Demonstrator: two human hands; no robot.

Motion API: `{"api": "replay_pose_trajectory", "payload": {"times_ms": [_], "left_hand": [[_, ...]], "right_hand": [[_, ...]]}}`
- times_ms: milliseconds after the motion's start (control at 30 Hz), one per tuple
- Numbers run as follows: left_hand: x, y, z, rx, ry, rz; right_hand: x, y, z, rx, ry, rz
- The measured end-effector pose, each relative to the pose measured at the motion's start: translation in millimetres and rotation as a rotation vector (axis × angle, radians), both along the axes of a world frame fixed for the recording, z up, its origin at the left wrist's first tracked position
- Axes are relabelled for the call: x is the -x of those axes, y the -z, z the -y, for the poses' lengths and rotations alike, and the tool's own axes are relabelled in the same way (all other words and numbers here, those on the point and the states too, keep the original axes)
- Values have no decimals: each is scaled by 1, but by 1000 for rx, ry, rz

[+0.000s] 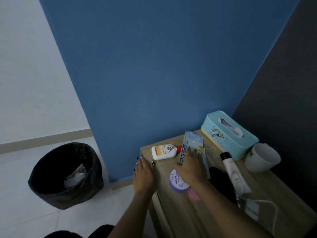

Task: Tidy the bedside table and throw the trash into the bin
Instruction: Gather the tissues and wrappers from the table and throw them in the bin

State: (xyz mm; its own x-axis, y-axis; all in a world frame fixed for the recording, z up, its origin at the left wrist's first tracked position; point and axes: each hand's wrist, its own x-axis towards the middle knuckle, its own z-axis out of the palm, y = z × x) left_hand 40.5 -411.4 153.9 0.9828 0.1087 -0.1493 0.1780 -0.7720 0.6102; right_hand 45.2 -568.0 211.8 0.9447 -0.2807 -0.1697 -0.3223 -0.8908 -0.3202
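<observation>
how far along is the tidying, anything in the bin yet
Early on. The bin already holds some crumpled pale trash. The right hand is on the scissors packet, though whether it grips it is unclear; the left hand rests at the table edge. Still out: glue bottle, purple jar, white tube, mug, tissue box, charger.

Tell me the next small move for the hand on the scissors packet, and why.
Probably close the right hand on the scissors packet and lift it clear. The fingers lie flat on it and do not look closed yet. The packet looks like empty packaging, so likely trash. The bin stands on the floor left of the bedside table, where the left hand rests at the edge.
</observation>
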Motion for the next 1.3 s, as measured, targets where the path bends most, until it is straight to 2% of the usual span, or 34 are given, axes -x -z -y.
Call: {"api": "replay_pose_trajectory", "payload": {"times_ms": [133, 333, 600, 733, 1000, 1133, 1300], "left_hand": [[0, 0, -1, 12, 4, -7], [-1, -6, -7, -61, 64, -29], [-12, -58, -31, -167, 106, 117], [-12, -96, -49, -214, 83, 242], [10, -151, -136, -359, -13, 346], [21, -162, -192, -387, -102, 386], [33, -159, -253, -414, -182, 388]], "right_hand": [[5, -2, 0, 170, 4, 56], [8, -17, 14, 311, -3, 205], [16, -66, 22, 409, -21, 285], [23, -95, 6, 363, -118, 368], [52, -137, -63, 310, -325, 408], [63, -131, -110, 240, -432, 417], [62, -103, -168, 163, -582, 273]]}}
